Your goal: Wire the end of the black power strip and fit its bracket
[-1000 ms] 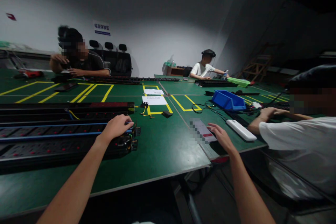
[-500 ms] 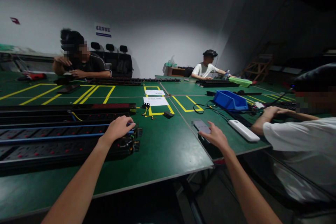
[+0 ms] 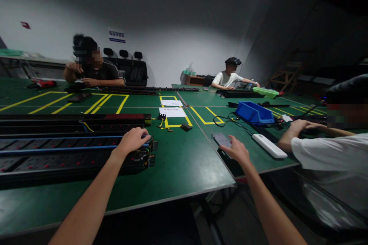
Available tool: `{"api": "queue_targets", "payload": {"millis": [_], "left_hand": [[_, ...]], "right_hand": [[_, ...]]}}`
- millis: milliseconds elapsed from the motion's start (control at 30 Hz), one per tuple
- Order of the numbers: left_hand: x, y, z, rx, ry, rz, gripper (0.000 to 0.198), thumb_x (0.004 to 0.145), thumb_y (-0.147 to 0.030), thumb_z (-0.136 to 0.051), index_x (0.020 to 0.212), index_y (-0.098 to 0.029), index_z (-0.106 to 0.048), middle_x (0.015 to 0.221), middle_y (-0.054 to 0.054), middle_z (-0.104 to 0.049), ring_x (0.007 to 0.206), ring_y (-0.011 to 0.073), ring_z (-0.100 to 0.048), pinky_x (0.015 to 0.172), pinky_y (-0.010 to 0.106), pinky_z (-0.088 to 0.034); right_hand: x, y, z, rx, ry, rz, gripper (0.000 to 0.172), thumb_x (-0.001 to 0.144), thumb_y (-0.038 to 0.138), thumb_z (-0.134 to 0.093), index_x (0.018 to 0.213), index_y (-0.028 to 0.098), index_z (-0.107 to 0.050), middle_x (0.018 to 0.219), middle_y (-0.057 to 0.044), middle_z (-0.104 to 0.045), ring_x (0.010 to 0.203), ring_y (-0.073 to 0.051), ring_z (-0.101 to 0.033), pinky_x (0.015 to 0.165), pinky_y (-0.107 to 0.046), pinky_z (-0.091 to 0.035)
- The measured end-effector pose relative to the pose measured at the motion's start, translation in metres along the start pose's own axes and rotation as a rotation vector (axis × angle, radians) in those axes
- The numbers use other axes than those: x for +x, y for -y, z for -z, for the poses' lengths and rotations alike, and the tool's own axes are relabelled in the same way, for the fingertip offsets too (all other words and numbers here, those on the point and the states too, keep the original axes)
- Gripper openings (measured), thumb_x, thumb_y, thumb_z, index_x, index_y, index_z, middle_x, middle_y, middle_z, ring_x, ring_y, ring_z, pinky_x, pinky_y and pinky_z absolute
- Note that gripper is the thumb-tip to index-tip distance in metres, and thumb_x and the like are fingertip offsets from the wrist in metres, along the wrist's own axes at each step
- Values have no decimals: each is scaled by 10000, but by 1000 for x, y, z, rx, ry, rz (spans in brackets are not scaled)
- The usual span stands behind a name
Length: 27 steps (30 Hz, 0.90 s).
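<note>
My left hand [image 3: 133, 140] rests on the right end of the black power strips [image 3: 71, 160], its fingers loosely bent and apart over the edge. Rows of black sockets with small red marks run along these strips, and blue edging lines one of them. Wires and small black end parts [image 3: 151, 157] stick out below that hand. My right hand [image 3: 238, 148] is at a smartphone [image 3: 221, 140] lying on the green table, with thumb and fingers spread. Its thumb reaches over the lit screen; whether it touches the glass I cannot tell.
A white power bank [image 3: 269, 146] and blue bin [image 3: 254, 113] with black cables lie to the right, beside a seated person in white [image 3: 330, 149]. Paper labels [image 3: 172, 112], yellow connectors and a small black block [image 3: 186, 127] lie mid-table. Two more people sit across.
The whole view has shifted slightly, so everything sits a little further right and lower. Both hands keep their places at the strips and the smartphone. The far person's arm has moved a little.
</note>
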<state>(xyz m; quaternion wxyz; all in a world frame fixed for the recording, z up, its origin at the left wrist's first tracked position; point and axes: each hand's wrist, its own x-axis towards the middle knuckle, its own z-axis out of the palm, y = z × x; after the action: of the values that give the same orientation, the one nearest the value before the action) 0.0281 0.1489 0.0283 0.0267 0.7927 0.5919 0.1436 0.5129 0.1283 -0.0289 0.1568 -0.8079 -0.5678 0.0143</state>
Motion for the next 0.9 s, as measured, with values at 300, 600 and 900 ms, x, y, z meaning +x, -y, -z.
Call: {"api": "queue_targets", "payload": {"millis": [300,600,900], "left_hand": [[-3,-4,1,-3,-23,-15,350,923,-467,-494,997,-215,-726,1048,102,-701,967,253,-649,798,330,-487],[-4,-3,-2,13,-36,-10,311,915,-451,-511,975,-234,-727,1030,87,-704,960,252,-654,803,332,-494],[-5,-5,-5,20,-50,-4,306,919,-447,-524,987,-230,-730,1032,92,-704,972,253,-655,828,335,-498]], "right_hand": [[-9,22,9,-17,-115,74,798,832,612,-557,1478,163,-421,1297,-202,-595,1191,-376,-575,889,-465,-478],[-30,163,17,323,-115,569,437,876,390,-579,1267,195,-591,1124,-106,-688,1042,-264,-635,862,-357,-477],[1,190,-12,582,53,585,312,846,320,-547,1090,207,-706,860,-47,-731,764,-197,-663,691,-293,-478]]}}
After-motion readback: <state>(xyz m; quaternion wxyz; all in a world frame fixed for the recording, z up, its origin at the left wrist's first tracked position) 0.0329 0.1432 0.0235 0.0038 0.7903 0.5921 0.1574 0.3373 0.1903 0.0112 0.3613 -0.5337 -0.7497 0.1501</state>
